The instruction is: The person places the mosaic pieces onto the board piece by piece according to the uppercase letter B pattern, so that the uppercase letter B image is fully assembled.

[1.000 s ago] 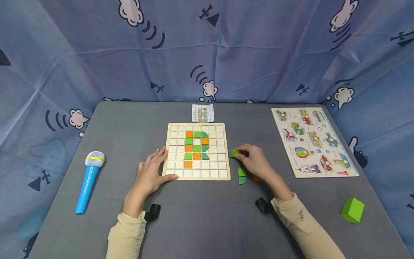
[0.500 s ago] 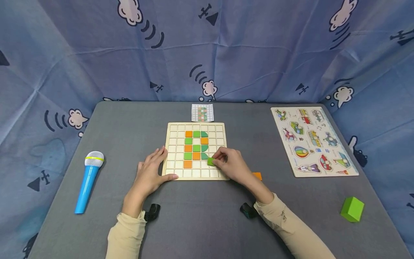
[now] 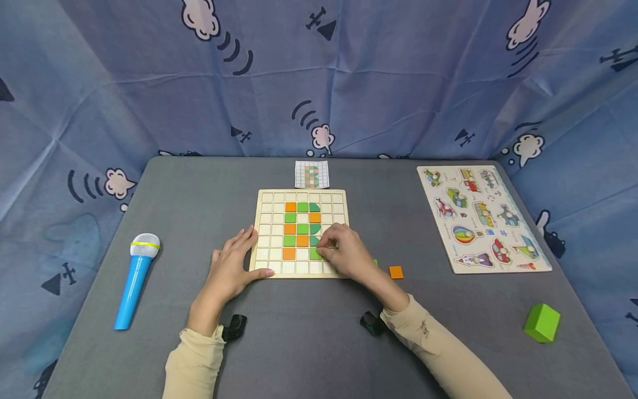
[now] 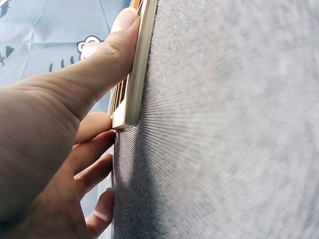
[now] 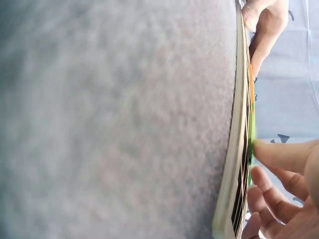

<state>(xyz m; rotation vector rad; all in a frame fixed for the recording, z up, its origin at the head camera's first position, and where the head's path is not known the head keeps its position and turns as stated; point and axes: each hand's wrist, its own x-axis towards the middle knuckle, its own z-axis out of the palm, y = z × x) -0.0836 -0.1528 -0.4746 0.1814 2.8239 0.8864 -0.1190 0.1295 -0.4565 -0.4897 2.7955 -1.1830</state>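
A wooden grid board (image 3: pixel 266 266) lies on the table, with orange, green and leaf-green tiles in its middle cells. My left hand (image 3: pixel 227 269) spans its near left corner, fingers along the left edge and thumb on the near rim. In the left wrist view the thumb (image 4: pixel 119 35) lies over the board's edge (image 4: pixel 134 99). My right hand (image 3: pixel 345 252) reaches over the board's right side, its thumb and bent fingers at a green square tile (image 3: pixel 314 254) in a lower cell. In the right wrist view the thumb tip touches that green tile (image 5: pixel 251 130).
A small pattern card (image 3: pixel 312 174) lies behind the board. Right of it are a loose orange tile (image 3: pixel 396 272) and a green piece partly hidden by my wrist. A picture puzzle board (image 3: pixel 485 221) and green block (image 3: pixel 543 322) sit at right, a toy microphone (image 3: pixel 138 282) at left.
My right hand picked up the green tile from beside the board and carried it left into a lower cell, under the leaf-green pieces. The left hand stayed at the board's corner.
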